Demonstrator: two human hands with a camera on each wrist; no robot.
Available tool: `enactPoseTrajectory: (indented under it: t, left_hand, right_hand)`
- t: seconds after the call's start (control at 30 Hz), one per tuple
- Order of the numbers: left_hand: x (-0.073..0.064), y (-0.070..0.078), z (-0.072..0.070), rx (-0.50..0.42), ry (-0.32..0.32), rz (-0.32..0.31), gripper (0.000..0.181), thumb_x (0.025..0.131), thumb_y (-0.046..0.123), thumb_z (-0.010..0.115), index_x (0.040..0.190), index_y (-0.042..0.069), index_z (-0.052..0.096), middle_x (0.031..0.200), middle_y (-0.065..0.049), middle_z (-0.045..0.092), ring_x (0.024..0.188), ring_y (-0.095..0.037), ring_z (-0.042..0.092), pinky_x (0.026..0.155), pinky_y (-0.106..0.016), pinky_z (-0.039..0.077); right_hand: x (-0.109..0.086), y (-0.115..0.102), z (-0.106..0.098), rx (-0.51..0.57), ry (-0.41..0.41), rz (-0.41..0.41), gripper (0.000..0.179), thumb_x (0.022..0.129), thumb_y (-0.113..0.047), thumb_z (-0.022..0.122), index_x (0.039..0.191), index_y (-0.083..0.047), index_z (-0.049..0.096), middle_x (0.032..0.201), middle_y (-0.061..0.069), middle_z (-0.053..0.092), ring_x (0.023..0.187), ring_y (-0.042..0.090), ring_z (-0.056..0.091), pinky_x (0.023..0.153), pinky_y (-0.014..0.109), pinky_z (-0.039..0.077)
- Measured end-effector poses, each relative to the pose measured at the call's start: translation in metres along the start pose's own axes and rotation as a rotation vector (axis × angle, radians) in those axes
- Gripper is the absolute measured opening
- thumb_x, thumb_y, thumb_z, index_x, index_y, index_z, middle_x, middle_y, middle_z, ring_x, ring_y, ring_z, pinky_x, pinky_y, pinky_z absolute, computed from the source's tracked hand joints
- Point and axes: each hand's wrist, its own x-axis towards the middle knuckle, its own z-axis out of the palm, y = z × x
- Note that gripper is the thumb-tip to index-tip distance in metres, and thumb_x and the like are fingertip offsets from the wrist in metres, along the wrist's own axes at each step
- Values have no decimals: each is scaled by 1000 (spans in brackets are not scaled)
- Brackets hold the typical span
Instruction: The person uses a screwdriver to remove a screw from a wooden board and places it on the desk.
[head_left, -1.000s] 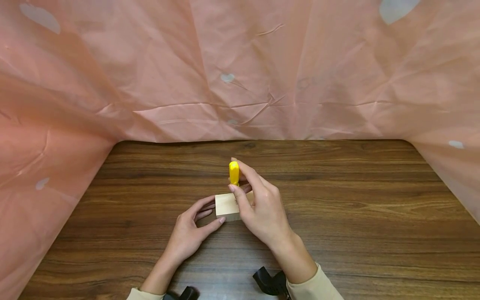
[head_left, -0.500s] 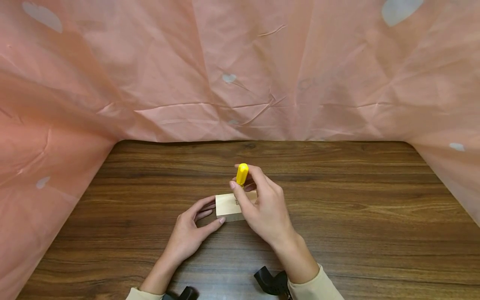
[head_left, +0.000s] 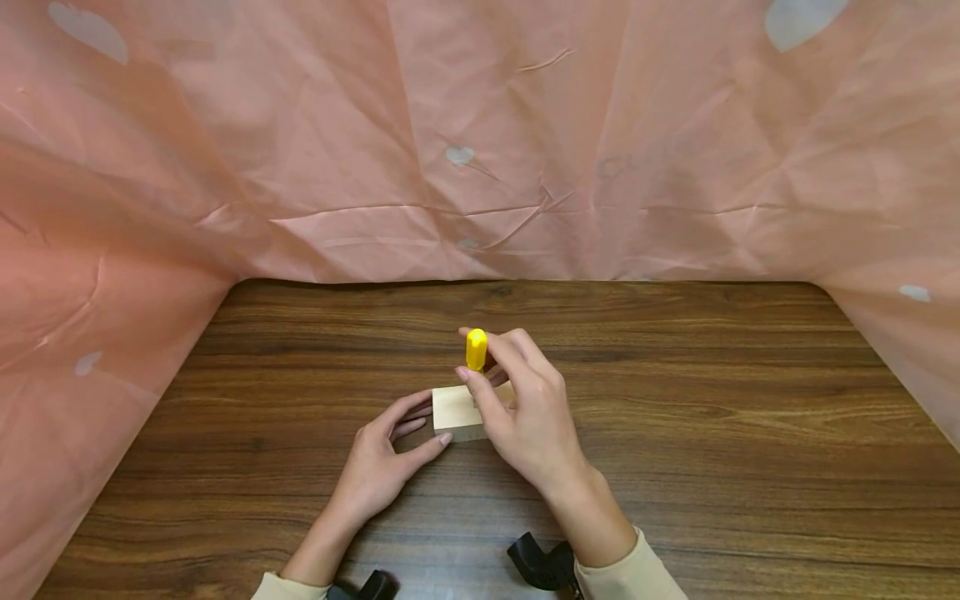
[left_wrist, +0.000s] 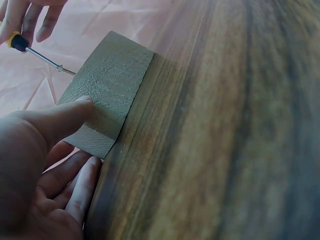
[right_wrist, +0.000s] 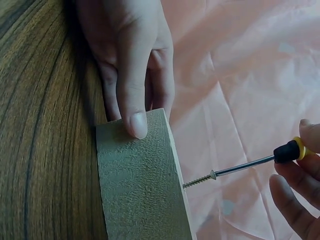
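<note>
Head view: the left hand (head_left: 378,468) grips a pale wooden block (head_left: 453,407) by its left end, between thumb and fingers. Right of those fingertips, a metal screw (right_wrist: 199,180) meets the block's top, apparently just started, nearly all its thread left outside. Above it, the right hand (head_left: 527,417) pinches a yellow-handled screwdriver (head_left: 476,349) between thumb and fingers. The block's side looks rough-grained.

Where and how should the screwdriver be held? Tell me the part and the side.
Probably best by the yellow handle, from the right: it is the thick part and stands up above the block, while the slim shaft ends at the screw. The left hand holds the block's left end, leaving the right side freer.
</note>
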Motion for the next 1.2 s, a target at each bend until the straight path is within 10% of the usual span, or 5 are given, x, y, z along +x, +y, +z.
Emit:
enactPoseTrajectory:
  t: [0.7,1.2]
  left_hand:
    - [0,0,1,-5,5,-4,58,90,19,90,144,21,67,144,-5,71,127,-26,72,111,-44,59]
    - [0,0,0,-14,-1,36,56,93,23,88,144,18,68,143,-9,71,127,-29,72,110,-47,59]
  right_hand:
    - [-2,-7,-3,-92,-17,108,54,96,-14,74,148,-15,58,101,2,73,92,16,73,79,35,66]
    - [-1,-2,0,-47,2,-13,42,97,-12,81,137,-8,69,98,4,68,87,16,69,78,26,64]
